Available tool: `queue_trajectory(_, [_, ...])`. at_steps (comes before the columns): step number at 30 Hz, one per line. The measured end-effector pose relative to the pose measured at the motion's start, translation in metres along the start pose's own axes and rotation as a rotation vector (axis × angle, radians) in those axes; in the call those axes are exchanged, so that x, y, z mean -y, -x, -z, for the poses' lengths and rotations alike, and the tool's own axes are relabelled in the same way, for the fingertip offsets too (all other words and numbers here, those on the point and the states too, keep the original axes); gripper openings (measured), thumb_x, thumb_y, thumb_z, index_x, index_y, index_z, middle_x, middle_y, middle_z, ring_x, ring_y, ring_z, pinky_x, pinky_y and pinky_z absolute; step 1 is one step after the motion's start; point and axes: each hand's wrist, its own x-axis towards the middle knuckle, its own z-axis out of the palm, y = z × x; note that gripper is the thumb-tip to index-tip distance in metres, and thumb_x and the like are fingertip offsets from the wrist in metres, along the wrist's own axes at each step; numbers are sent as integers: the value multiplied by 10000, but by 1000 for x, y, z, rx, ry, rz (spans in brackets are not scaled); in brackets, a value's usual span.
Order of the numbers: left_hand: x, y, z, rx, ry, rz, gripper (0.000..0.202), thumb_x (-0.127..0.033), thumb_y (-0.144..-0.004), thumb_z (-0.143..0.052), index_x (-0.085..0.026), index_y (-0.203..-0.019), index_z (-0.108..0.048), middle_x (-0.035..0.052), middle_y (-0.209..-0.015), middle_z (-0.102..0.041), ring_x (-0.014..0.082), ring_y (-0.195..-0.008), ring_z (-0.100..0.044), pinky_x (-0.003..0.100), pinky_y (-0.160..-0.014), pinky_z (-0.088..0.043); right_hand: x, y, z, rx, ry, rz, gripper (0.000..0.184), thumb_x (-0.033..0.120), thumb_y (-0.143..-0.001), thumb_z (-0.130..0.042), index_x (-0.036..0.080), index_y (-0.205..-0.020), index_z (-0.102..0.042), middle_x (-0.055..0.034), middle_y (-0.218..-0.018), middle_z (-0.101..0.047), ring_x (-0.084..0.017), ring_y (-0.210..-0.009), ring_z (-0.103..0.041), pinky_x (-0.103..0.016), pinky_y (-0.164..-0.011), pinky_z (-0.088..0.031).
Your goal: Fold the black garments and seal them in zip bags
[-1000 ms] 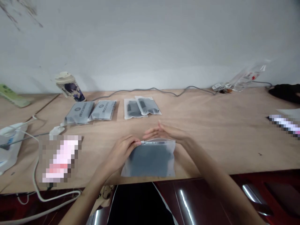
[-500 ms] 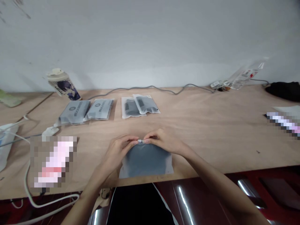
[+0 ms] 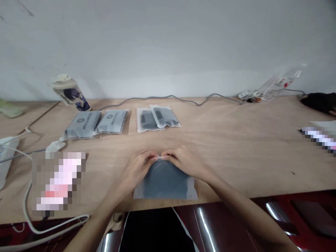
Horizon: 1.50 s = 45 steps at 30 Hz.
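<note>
A frosted plastic zip bag (image 3: 168, 182) with something dark grey inside lies flat at the table's front edge, before my body. My left hand (image 3: 140, 166) pinches the bag's far edge between thumb and fingers, close to its middle. Right beside it, my right hand (image 3: 183, 161) pinches the same edge. Between the two sets of fingertips shows a small whitish piece, perhaps the zip slider; its exact form is too small to make out. Both hands partly cover the bag's upper corners.
Two packed bags with printing (image 3: 111, 121) and two smaller frosted bags (image 3: 166, 116) lie farther back. A coffee cup (image 3: 70, 92) stands at back left. A blurred-out phone-like object (image 3: 61, 182) and white cable (image 3: 27, 206) lie left. A grey cord (image 3: 170, 97) runs along the wall.
My left hand has shifted slightly right along the bag's far edge, and its fingertips are now closer to those of my right hand. The bag stays in place.
</note>
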Motion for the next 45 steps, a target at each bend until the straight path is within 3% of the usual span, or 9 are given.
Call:
queue_trajectory(3, [2, 1, -5, -42, 36, 54, 207, -311, -889, -478, -207, -854, -654, 5, -861, -697, 167, -805, -631, 267, -727, -462, -2, 0, -5, -28, 23, -30, 243, 257, -934, -458, 222, -882, -693, -8, -892, -718, -163, -810, -644, -269, -728, -429])
queue_trajectory(10, [7, 7, 1, 69, 94, 19, 254, -358, -906, -452, -239, -933, -676, 1, -980, -699, 169, -900, -622, 275, -804, -450, 0, 4, -10, 13, -9, 15, 272, 290, -954, -417, 219, -923, -678, -13, -906, -709, -156, -820, -636, -274, -749, -439])
queue_trajectory(19, [11, 17, 4, 83, 105, 59, 310, -399, -919, -408, -225, -882, -662, 0, -923, -693, 168, -858, -609, 275, -771, -434, -5, 6, -15, 48, 50, 57, 314, 285, -972, -349, 212, -965, -654, -30, -959, -699, -166, -868, -630, -288, -779, -441])
queue_trajectory(26, [9, 18, 7, 119, 183, 122, 327, -419, -906, -420, -207, -814, -652, -11, -836, -680, 157, -789, -593, 256, -717, -422, -2, 9, -12, 58, -20, 31, 297, 250, -957, -382, 237, -925, -676, 0, -899, -706, -146, -814, -630, -276, -752, -433])
queue_trajectory(32, [8, 21, 7, 137, 219, 150, 321, -427, -894, -427, -212, -832, -657, -14, -823, -670, 156, -781, -581, 257, -700, -420, 3, 8, -9, 66, -38, 42, 271, 443, -902, -499, 260, -974, -686, 13, -923, -716, -151, -812, -638, -268, -738, -431])
queue_trajectory(38, [8, 18, 9, 174, 221, 156, 356, -454, -875, -433, -185, -757, -635, -1, -754, -644, 152, -720, -565, 254, -650, -421, 6, 3, -7, 117, -35, 45, 233, 396, -891, -528, 246, -914, -704, 16, -884, -720, -142, -794, -633, -257, -699, -409])
queue_trajectory(45, [13, 14, 9, 226, 247, 158, 371, -475, -868, -427, -188, -812, -656, 15, -823, -663, 173, -783, -586, 288, -726, -435, 6, -2, -3, 177, -79, -23, 169, 350, -849, -580, 254, -886, -714, 18, -856, -715, -146, -787, -619, -261, -684, -407])
